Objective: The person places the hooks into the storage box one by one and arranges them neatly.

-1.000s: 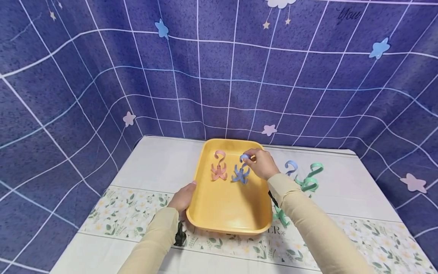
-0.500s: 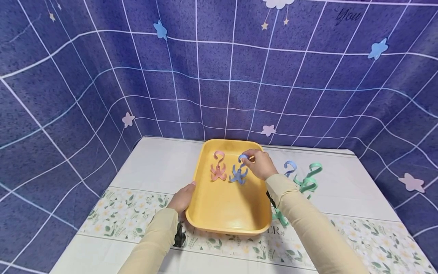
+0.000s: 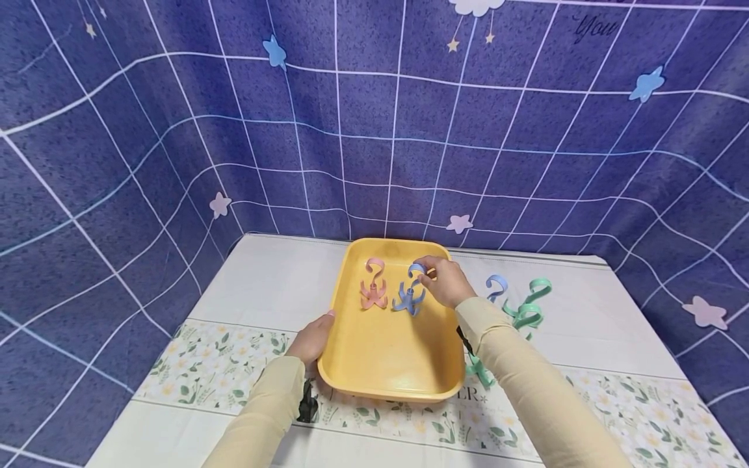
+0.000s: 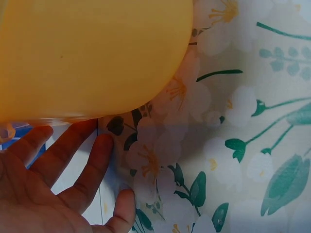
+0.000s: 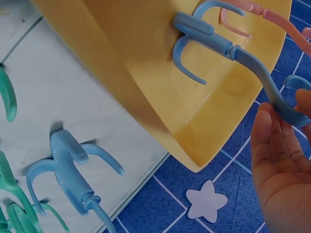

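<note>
My right hand (image 3: pixel 447 281) pinches the curved top of a blue multi-prong hanger hook (image 3: pixel 409 299) over the yellow tray (image 3: pixel 386 364). Its prongs point left and away from the hand in the right wrist view. Beside it in the tray, to the left, lies a matching pink hanger hook (image 3: pixel 373 296). My left hand (image 3: pixel 311 339) holds the tray's left side, thumb at the rim. In the left wrist view its spread fingers (image 4: pixel 80 158) reach the outer wall, and the little finger stands apart.
Right of the tray, another blue hanger hook (image 5: pixel 70 170) lies on the table cover (image 3: pixel 591 305) near several green hanger hooks (image 3: pixel 529 314), partly hidden by the right forearm. A blue curtain (image 3: pixel 374 156) with white grid lines closes off the back and sides.
Both hands stay almost in place. Over the last second the blue hanger hook has shifted slightly left, with the right hand still pinching its curved top.
</note>
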`<act>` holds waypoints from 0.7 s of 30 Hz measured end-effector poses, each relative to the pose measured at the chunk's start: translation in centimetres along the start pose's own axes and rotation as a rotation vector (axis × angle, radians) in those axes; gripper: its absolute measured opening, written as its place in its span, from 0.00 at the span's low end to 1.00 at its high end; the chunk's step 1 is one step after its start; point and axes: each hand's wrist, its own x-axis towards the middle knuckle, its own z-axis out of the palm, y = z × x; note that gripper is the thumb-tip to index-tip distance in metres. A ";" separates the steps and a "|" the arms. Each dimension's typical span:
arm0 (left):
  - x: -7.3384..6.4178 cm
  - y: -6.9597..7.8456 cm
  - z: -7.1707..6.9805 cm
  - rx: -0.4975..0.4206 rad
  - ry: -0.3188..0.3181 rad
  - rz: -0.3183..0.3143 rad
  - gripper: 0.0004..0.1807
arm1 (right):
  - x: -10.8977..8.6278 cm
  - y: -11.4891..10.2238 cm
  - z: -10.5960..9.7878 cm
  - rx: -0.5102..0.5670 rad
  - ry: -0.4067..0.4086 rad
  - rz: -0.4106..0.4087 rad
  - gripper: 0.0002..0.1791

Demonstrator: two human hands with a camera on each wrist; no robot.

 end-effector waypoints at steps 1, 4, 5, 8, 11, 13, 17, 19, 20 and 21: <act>0.0 0.0 0.0 0.000 -0.001 0.003 0.37 | 0.0 0.1 0.0 0.001 -0.002 0.001 0.17; 0.0 0.1 0.1 0.000 0.002 -0.002 0.37 | 0.1 0.3 0.0 -0.003 -0.001 -0.006 0.19; 0.0 0.1 0.1 -0.001 0.002 -0.005 0.37 | 0.1 0.4 0.0 -0.005 0.000 -0.009 0.20; -0.1 0.2 0.1 -0.003 0.001 -0.012 0.37 | -0.1 0.7 -0.3 -0.010 0.004 -0.013 0.22; -0.2 0.2 0.0 -0.003 -0.005 -0.012 0.37 | -0.4 0.7 -1.0 -0.013 0.005 -0.013 0.24; -0.2 0.2 0.0 -0.002 -0.007 -0.005 0.37 | -0.6 0.7 -1.4 -0.017 0.009 -0.017 0.24; -0.2 0.3 -0.1 0.015 -0.001 0.006 0.37 | -1.0 0.5 -2.2 -0.031 0.031 -0.031 0.22; -0.2 0.3 -0.1 0.022 0.003 0.008 0.37 | -1.1 0.5 -2.5 -0.040 0.045 -0.038 0.22; -0.1 0.3 -0.1 0.017 0.001 0.006 0.37 | -1.2 0.5 -2.6 -0.042 0.049 -0.041 0.21; -0.1 0.3 -0.1 0.015 0.001 0.004 0.37 | -1.2 0.5 -2.8 -0.042 0.053 -0.042 0.21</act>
